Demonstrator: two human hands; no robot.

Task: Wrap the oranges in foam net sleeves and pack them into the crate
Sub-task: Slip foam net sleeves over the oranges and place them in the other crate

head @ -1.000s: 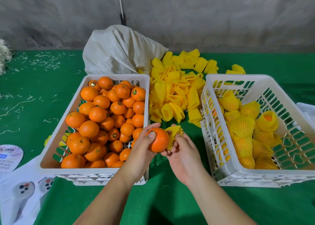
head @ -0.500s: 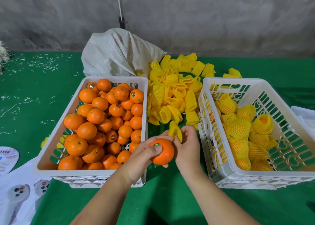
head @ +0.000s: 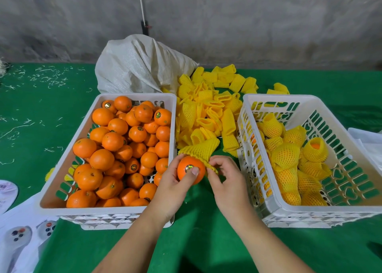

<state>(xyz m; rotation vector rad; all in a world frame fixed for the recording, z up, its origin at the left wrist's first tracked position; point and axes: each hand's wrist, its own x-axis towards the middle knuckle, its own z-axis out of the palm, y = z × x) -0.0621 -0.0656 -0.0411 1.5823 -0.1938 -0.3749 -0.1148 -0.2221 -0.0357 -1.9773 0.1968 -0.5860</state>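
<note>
The left hand (head: 173,188) grips one orange (head: 190,170) between the two crates; the right hand (head: 224,174) pinches the mouth of a foam net sleeve (head: 201,148) at the fruit's far side, sleeving barely begun; the right crate (head: 310,209) holds roughly a dozen wrapped oranges (head: 286,155); the left crate (head: 62,177) remains nearly full, so most work is judged outstanding.
</note>
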